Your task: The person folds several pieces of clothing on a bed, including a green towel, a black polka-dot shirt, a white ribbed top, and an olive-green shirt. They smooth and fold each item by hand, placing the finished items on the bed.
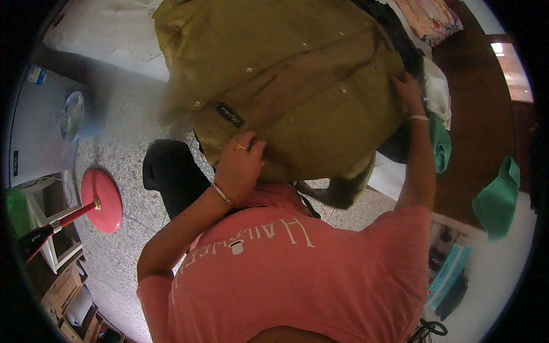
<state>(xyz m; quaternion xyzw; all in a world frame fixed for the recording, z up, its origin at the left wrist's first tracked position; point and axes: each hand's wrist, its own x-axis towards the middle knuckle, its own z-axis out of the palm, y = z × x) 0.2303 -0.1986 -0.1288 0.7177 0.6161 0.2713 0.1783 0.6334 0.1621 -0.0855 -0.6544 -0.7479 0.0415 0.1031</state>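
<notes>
A wide olive-green garment [297, 114] with round snap buttons and a small dark label [229, 114] is spread out in front of me. My left hand [240, 170], a ring on one finger, has its fingers curled onto the near edge of the cloth, closed on it. At the garment's right edge, my right hand [409, 94] grips the cloth, some of its fingers hidden at the far side. Black cloth [413, 48] shows along the garment's right border. What lies underneath is mostly hidden.
A brown wooden table [466, 103] stands at the right, with green cloth [498, 197] on its edge. At the left are a red round-based stand [102, 200], a grey cabinet-like box [43, 128] and wooden shelving [66, 286]. White bedding [108, 37] lies at the far left.
</notes>
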